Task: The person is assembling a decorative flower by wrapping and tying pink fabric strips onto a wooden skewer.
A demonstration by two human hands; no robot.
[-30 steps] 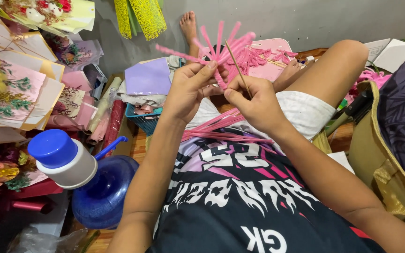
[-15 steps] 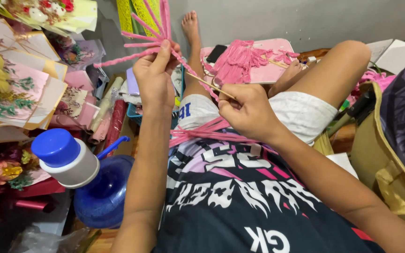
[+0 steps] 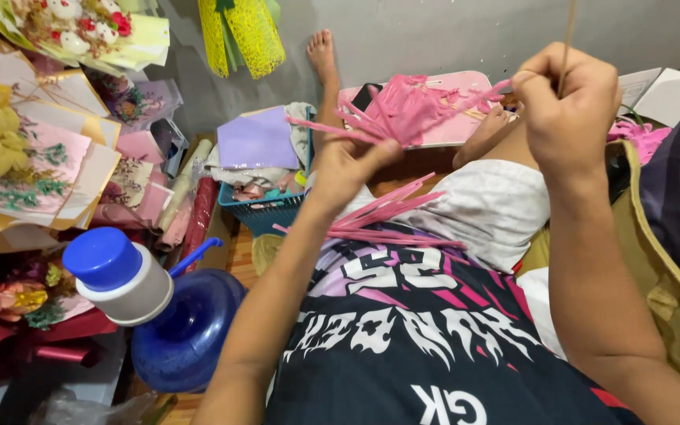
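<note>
My left hand (image 3: 348, 165) grips a bunch of pink fuzzy craft stems (image 3: 403, 110) that fan out up and to the right. My right hand (image 3: 568, 102) is raised at the upper right, pinching the end of one pink stem together with a thin wooden stick (image 3: 568, 31) that points upward. More loose pink stems (image 3: 391, 224) lie across my lap on the white shorts. A pink tray (image 3: 458, 130) with further pink pieces sits on the floor behind my hands.
A blue water jug with a white and blue pump cap (image 3: 120, 279) stands at the lower left. Wrapped flower bouquets (image 3: 33, 165) fill the left side. A teal basket (image 3: 269, 212) holds paper sheets. A tan bag (image 3: 655, 291) lies to the right.
My left hand has dropped from high up to the middle with the stem bunch. My right hand has risen to the upper right, pulling one stem and the stick away.
</note>
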